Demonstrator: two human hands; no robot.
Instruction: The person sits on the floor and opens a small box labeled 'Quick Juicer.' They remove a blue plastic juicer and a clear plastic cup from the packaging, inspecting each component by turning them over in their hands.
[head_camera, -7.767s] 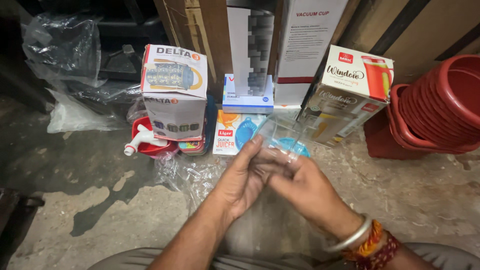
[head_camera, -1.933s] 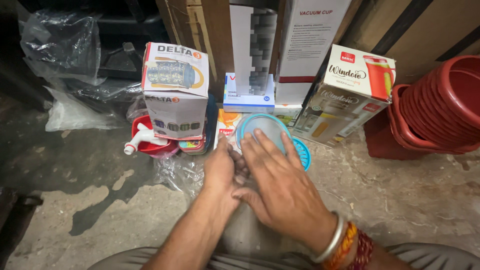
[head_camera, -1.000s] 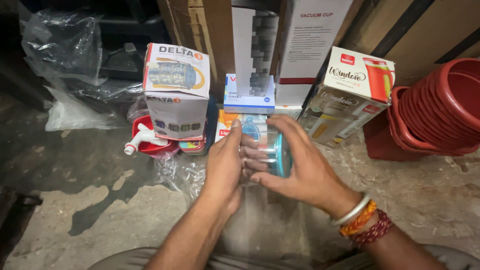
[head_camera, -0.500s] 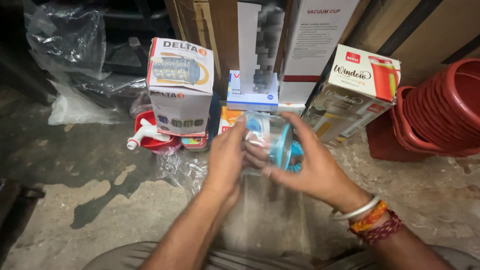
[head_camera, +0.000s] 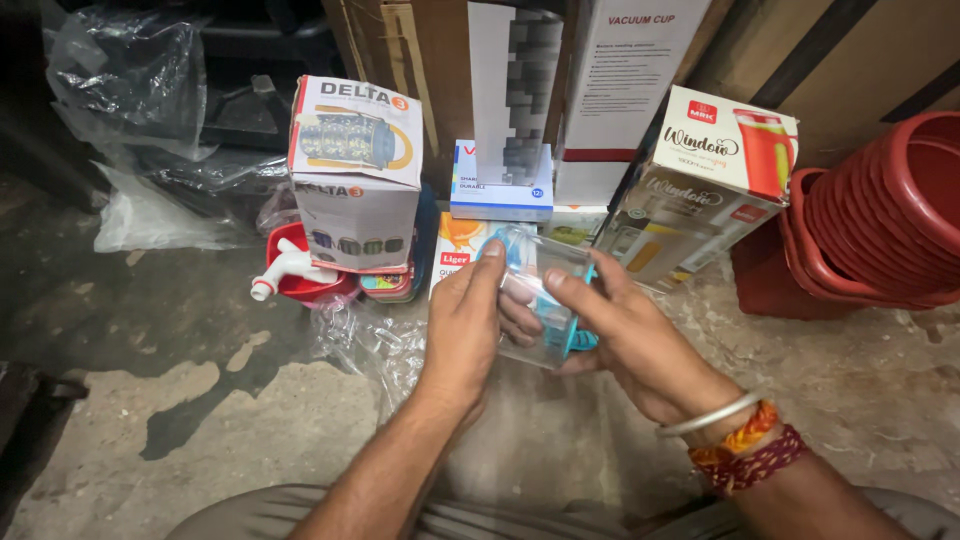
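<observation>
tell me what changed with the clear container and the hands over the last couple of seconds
About two seconds ago the right hand lay flat on the blue lid, pressing it down. Since then both hands turned the clear container onto its side and lifted it slightly; the blue lid now faces right, under the right palm, with the left hand on the other side. The stacked boxes and red tubs stayed put.

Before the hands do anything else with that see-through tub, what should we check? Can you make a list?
1. Left hand grips the clear container: ok.
2. Right hand supports it from the other side: ok.
3. Blue lid seated all the way round: cannot tell, fingers hide part of the rim.
4. Container held apart from the tilted jug box: ok.
5. Concrete floor below is dry: not ok, dark patches.
6. Crumpled plastic wrap away from the hands: not ok, it lies beside the left wrist.
</observation>
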